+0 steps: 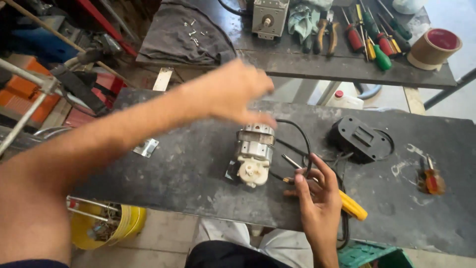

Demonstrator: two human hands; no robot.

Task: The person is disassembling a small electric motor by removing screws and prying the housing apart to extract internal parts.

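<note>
A small electric motor (254,155) with a metal body and a cream gear end lies on the dark workbench (178,168). Black cables (302,141) loop from it to the right. My left hand (233,92) hovers blurred above the motor's far end, fingers spread, holding nothing. My right hand (317,198) rests just right of the motor and holds a yellow-handled screwdriver (347,202), its tip pointing toward the motor, with a black cable running across the fingers.
A black plastic cover (359,139) lies to the right, a small orange-handled tool (432,181) farther right. The back bench holds several screwdrivers (377,39), pliers (325,34), a tape roll (434,47), a grey cloth with screws (186,32) and a metal component (268,17). A yellow bucket (106,223) stands below.
</note>
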